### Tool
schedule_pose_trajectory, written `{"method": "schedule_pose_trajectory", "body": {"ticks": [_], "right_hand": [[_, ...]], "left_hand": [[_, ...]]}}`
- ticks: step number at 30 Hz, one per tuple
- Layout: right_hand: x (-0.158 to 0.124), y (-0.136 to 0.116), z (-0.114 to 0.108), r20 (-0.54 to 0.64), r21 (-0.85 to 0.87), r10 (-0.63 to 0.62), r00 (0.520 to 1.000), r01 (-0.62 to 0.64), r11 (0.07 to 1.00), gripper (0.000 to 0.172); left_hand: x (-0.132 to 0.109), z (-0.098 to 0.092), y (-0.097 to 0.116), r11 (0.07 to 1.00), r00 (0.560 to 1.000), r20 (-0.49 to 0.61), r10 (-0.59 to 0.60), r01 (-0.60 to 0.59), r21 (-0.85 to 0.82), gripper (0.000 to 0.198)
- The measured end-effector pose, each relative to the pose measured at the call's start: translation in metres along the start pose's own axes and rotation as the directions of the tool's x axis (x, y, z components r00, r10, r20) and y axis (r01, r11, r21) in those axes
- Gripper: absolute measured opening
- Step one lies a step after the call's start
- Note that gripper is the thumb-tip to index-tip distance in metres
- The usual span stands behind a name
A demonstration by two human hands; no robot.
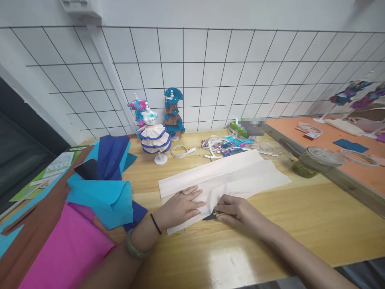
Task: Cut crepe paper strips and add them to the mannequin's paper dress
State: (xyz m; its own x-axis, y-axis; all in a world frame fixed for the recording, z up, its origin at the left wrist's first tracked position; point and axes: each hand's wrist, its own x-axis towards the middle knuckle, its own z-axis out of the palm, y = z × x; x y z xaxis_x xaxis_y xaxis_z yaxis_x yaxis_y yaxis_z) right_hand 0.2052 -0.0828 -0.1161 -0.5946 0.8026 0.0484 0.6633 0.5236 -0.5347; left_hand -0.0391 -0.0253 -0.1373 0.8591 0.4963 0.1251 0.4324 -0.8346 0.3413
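Note:
A large sheet of cream-white crepe paper (240, 176) lies at a slant on the wooden table, creased near its middle. My left hand (183, 204) rests flat on its left part, fingers spread, holding nothing. Close by, my right hand (237, 210) is closed around small scissors (209, 217) at the paper's near edge. Their dark blades point left toward my left fingertips; most of the handle is hidden in my fingers. Behind the paper stands a mini dress form (153, 134) in a ruffled white skirt with blue bands.
Folded crepe paper in turquoise (102, 200), pink (66, 249) and dark blue (112, 156) is piled at left, beside a phone (87, 169). Paper scraps (228, 145) lie at the back. Another dressed form (173, 114) stands by the wall. A lidded jar (315, 160) sits at right.

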Motion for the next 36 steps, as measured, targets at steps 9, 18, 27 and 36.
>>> {"method": "schedule_pose_trajectory", "body": {"ticks": [9,18,27,36], "right_hand": [[-0.0004,-0.0027,0.0017,0.006,0.019,0.013,1.000,-0.013,1.000,0.028],[0.0022,-0.0054,0.0008,0.002,-0.014,-0.005,1.000,0.005,1.000,0.028],[0.0012,0.0004,0.0008,-0.015,-0.027,-0.028,0.999,0.028,0.999,0.033],[0.0034,-0.0041,0.0033,0.011,-0.016,-0.040,0.999,0.040,0.999,0.030]], "left_hand": [[-0.0015,0.0022,-0.0008,1.000,1.000,-0.005,-0.005,0.005,-0.001,0.036],[-0.0015,0.0030,-0.0016,1.000,1.000,-0.008,0.001,-0.001,0.004,0.035],[-0.0015,0.0019,-0.0009,1.000,1.000,-0.002,0.000,0.000,-0.016,0.036],[-0.0019,0.0042,-0.0020,1.000,1.000,-0.028,-0.005,0.005,-0.024,0.036]]}}
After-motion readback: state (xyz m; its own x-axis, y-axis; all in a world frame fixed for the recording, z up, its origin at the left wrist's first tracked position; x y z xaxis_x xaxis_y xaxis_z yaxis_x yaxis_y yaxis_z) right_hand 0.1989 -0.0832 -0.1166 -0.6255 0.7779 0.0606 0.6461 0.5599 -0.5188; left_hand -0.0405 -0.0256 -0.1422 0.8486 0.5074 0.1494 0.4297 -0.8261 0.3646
